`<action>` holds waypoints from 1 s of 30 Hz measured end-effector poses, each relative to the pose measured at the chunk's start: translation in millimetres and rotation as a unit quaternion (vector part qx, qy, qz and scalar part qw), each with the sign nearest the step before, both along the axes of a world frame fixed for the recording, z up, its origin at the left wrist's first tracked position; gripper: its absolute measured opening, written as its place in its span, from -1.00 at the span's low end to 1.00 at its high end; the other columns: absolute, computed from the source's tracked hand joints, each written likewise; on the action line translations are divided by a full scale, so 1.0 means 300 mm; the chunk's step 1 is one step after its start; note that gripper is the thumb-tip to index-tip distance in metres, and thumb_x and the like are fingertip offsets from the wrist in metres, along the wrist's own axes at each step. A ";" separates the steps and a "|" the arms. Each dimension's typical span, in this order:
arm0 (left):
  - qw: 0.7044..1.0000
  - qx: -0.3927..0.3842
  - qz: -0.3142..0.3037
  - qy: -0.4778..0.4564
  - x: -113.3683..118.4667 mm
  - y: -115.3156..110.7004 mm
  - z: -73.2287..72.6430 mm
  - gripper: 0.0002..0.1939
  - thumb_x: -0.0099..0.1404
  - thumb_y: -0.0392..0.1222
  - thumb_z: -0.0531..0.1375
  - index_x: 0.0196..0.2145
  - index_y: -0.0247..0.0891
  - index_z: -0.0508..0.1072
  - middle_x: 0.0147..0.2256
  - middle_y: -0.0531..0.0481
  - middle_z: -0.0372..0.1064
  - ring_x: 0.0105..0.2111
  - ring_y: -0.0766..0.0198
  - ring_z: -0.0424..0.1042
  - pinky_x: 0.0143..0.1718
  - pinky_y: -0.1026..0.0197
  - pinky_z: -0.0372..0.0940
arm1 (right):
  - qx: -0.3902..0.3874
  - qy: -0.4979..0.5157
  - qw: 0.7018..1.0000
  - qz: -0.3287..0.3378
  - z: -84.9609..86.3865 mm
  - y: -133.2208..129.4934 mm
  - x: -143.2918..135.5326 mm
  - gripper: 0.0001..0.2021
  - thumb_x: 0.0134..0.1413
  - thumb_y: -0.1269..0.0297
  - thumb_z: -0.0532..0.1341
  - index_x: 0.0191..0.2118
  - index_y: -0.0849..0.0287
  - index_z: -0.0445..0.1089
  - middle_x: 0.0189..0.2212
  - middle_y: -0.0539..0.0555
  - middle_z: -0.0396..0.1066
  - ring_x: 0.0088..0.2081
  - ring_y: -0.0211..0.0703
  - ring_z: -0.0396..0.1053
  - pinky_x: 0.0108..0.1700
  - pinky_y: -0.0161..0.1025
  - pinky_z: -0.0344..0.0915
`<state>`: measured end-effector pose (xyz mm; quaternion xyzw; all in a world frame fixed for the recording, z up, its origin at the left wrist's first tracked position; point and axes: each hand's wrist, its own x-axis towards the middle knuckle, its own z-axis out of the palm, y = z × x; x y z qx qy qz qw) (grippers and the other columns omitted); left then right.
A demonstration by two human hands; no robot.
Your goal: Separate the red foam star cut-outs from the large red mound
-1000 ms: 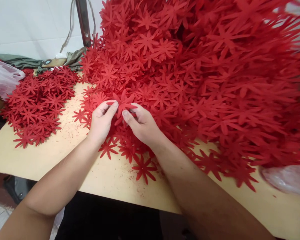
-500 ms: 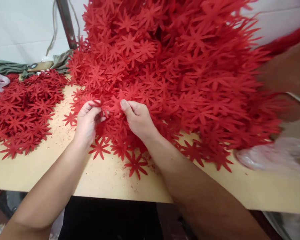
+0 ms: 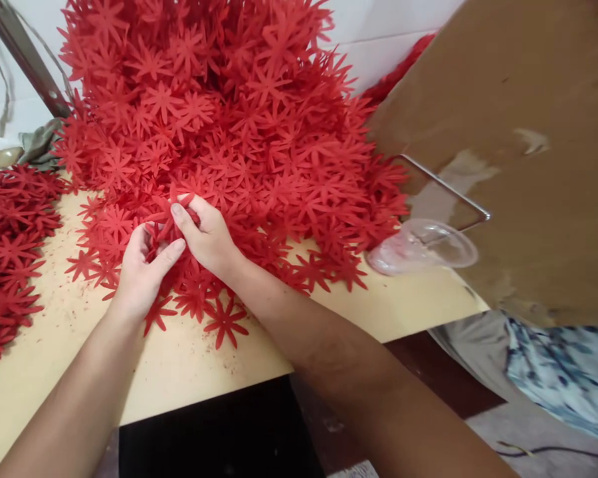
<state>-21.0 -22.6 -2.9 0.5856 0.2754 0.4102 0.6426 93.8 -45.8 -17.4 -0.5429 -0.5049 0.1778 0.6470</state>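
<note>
Red flower-shaped cutouts with long narrow petals lie in a large heap (image 3: 219, 133) in front of me. My right hand (image 3: 206, 236) pinches a red flower cutout (image 3: 172, 209) between thumb and fingers at the near side of the heap. Close below and to its left, my left hand (image 3: 142, 269) curls around red petals, its thumb reaching toward the right hand. Whether both hands grip the same cutout, I cannot tell. Several loose cutouts, one a single flower (image 3: 226, 323), lie by the forearms.
A second, darker red pile (image 3: 10, 245) lies at the left of the pale table (image 3: 199, 372). At right, a clear plastic cup (image 3: 403, 249) lies on its side by a large cardboard sheet (image 3: 523, 153). A metal post (image 3: 27, 53) leans behind, near crumpled cloth (image 3: 40, 143).
The view has swung to the right, bringing the cardboard and cup into sight. My hands have come closer together, the right one now slightly above the left, with red cutouts still between them.
</note>
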 end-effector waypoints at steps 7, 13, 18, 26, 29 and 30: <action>0.991 0.075 0.111 0.014 -0.011 0.055 -0.038 -0.85 0.04 -0.18 0.30 -0.42 -0.27 0.44 -0.42 0.11 0.40 -0.43 0.46 0.33 -0.30 0.39 0.26 | -0.006 -0.085 0.996 -0.035 -0.010 0.002 -0.020 -0.57 0.21 0.01 -0.10 -0.29 0.17 0.40 -0.35 0.07 0.35 -0.19 -0.26 0.34 0.01 -0.26 0.28; 0.986 0.096 0.135 0.017 -0.015 0.078 -0.049 -0.82 0.01 -0.17 0.32 -0.46 -0.26 0.39 -0.48 0.14 0.32 -0.48 0.46 0.26 -0.36 0.36 0.23 | 0.038 -0.044 0.996 -0.068 -0.020 0.027 0.015 -0.55 0.18 -0.01 -0.07 -0.19 0.22 0.40 -0.24 0.13 0.34 -0.12 -0.24 0.33 0.06 -0.25 0.25; 0.982 0.085 0.169 0.004 -0.024 0.091 -0.035 -0.79 0.03 -0.10 0.30 -0.48 -0.22 0.36 -0.54 0.14 0.24 -0.56 0.46 0.19 -0.49 0.35 0.18 | 0.021 0.080 0.995 -0.062 -0.027 0.046 0.077 -0.66 0.08 -0.04 0.05 -0.25 0.15 0.28 -0.42 -0.01 0.33 -0.43 -0.36 0.32 -0.35 -0.35 0.32; 0.989 0.068 0.130 0.014 -0.015 0.069 -0.026 -0.72 -0.03 -0.09 0.32 -0.48 -0.26 0.30 -0.57 0.17 0.23 -0.59 0.48 0.19 -0.50 0.36 0.19 | -0.034 0.123 0.992 -0.019 0.022 0.010 0.055 -0.65 0.03 0.05 0.14 -0.58 0.14 0.05 -0.69 -0.14 0.17 -0.66 -0.46 0.12 -0.57 -0.42 0.12; 0.990 0.072 0.122 0.007 -0.012 0.067 -0.028 -0.74 -0.05 -0.14 0.32 -0.44 -0.27 0.35 -0.51 0.14 0.27 -0.53 0.46 0.24 -0.41 0.35 0.22 | -0.049 0.095 0.994 -0.037 0.002 0.010 0.060 -0.62 0.08 0.04 0.09 -0.60 0.12 -0.01 -0.72 -0.15 0.03 -0.66 -0.44 0.08 -0.57 -0.40 0.11; 0.990 0.072 0.118 0.004 -0.011 0.066 -0.028 -0.75 -0.05 -0.15 0.32 -0.42 -0.27 0.36 -0.50 0.13 0.29 -0.51 0.45 0.25 -0.39 0.34 0.23 | -0.052 0.078 0.994 -0.050 -0.010 0.013 0.065 -0.62 0.09 0.03 0.07 -0.59 0.12 0.00 -0.70 -0.14 0.02 -0.63 -0.42 0.09 -0.55 -0.39 0.13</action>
